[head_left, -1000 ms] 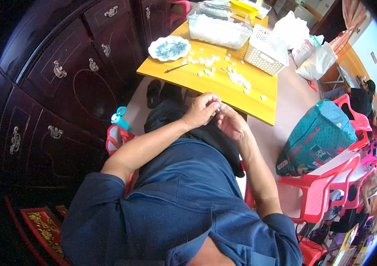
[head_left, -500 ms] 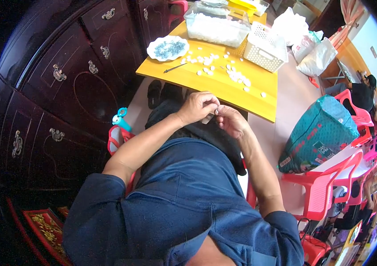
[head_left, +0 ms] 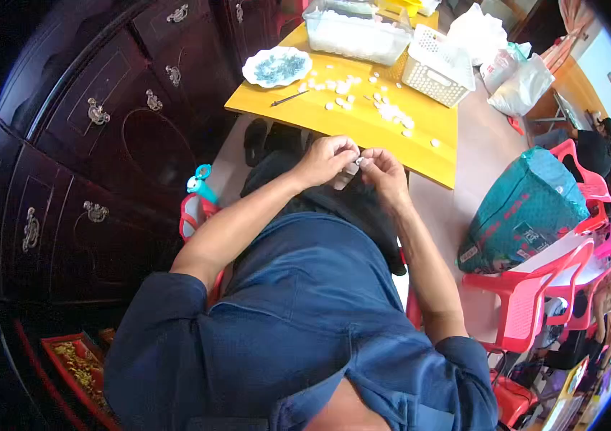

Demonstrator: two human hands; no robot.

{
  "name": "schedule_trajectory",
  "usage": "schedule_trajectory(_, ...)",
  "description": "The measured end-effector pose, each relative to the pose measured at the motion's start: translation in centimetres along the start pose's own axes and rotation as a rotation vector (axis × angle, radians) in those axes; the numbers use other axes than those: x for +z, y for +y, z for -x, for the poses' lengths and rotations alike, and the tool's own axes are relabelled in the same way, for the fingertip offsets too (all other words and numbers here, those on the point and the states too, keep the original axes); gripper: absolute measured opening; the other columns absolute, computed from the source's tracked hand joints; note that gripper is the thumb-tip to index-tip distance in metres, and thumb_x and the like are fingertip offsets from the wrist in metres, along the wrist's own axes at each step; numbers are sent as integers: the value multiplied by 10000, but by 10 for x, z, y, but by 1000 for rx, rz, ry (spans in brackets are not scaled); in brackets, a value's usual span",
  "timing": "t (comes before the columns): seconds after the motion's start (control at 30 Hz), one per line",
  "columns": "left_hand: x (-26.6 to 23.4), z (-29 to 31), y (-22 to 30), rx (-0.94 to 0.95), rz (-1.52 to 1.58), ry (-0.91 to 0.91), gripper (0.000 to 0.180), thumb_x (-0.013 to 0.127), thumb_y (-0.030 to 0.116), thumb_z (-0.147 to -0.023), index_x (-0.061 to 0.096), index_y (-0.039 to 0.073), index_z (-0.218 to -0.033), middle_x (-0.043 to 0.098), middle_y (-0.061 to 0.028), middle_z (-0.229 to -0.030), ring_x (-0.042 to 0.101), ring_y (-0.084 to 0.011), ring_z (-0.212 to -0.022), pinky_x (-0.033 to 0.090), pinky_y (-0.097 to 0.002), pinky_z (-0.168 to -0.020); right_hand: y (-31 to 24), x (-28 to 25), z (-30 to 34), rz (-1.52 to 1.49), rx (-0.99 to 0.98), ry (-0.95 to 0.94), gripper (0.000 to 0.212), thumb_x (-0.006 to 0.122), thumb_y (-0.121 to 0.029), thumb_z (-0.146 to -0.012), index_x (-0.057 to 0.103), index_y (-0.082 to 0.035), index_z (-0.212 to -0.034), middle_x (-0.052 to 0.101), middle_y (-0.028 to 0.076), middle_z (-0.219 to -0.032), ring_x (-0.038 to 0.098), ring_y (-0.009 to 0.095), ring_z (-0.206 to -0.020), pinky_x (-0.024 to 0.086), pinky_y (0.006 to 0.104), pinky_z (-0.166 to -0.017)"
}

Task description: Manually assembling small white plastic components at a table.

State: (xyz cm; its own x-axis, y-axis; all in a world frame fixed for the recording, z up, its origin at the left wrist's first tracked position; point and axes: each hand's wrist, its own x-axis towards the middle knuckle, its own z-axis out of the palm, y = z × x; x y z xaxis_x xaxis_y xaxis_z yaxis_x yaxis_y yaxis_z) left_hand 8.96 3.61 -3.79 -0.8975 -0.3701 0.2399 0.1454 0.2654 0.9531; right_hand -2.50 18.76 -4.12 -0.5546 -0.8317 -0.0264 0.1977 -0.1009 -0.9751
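Observation:
Above my lap, just off the front edge of the yellow table (head_left: 431, 164), both my hands meet fingertip to fingertip. My left hand (head_left: 327, 161) is closed in a pinch, and my right hand (head_left: 387, 177) pinches from the other side. Between them is a small pale piece (head_left: 359, 162), mostly covered by the fingers and too small to name. On the tabletop lie several small round white pieces (head_left: 391, 113). A thin dark pen-like tool (head_left: 289, 98) rests near the left edge, below a scalloped white plate (head_left: 251, 72) holding small blue-green bits.
Behind the pieces stand a clear plastic bin (head_left: 363, 47) of white items and a white perforated basket (head_left: 438, 75). To the right, a large teal bag (head_left: 524, 212) sits by a pink plastic chair (head_left: 521, 305). Dark cabinets (head_left: 104, 158) line the left, beside a turquoise-lidded bottle (head_left: 201, 185).
My hands have shifted slightly up and to the right in the picture, still together at the small piece. The right fingers are more upright. The whole view has tilted a little.

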Motion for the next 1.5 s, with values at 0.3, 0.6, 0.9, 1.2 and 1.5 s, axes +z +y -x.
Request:
schedule_trajectory(0.3,-3,-1,-3,26,-33,32,128,621,114,-907,662,-8,-903,674,-45,-775,613,-99,-711,515,-283,-666,-2,4,2,79,-57,-6,127,632,-44,-936,580,-66,-1050,611,-23,-847,537,47,-712,448,208,-626)
schedule_trajectory(0.6,-2,0,-4,-5,-47,42,121,627,109,-899,662,-7,-902,658,-29,-760,606,-90,-703,510,-275,-660,-1,2,0,122,-65,16,108,661,-56,-918,581,-61,-992,607,-21,-828,543,55,-709,451,206,-624)
schedule_trajectory(0.9,-1,1,1,-28,-30,27,127,623,114,-906,662,-7,-899,663,-33,-756,616,-90,-691,520,-273,-649,3,0,-3,139,-72,27,120,687,-57,-903,575,-56,-947,600,-21,-785,543,57,-669,455,205,-595)
schedule_trajectory(1.2,-2,2,3,-36,-61,31,132,619,116,-909,663,-8,-897,664,-36,-748,617,-94,-679,518,-271,-642,1,0,-3,151,-75,45,133,706,-47,-887,577,-64,-915,596,-25,-776,539,54,-659,454,200,-587)
schedule_trajectory(1.5,-2,1,-4,-5,-56,31,131,622,115,-907,661,-10,-898,666,-40,-750,613,-100,-675,515,-279,-643,2,1,-2,153,-76,46,143,717,-52,-883,577,-65,-911,591,-34,-755,530,46,-638,443,194,-571)
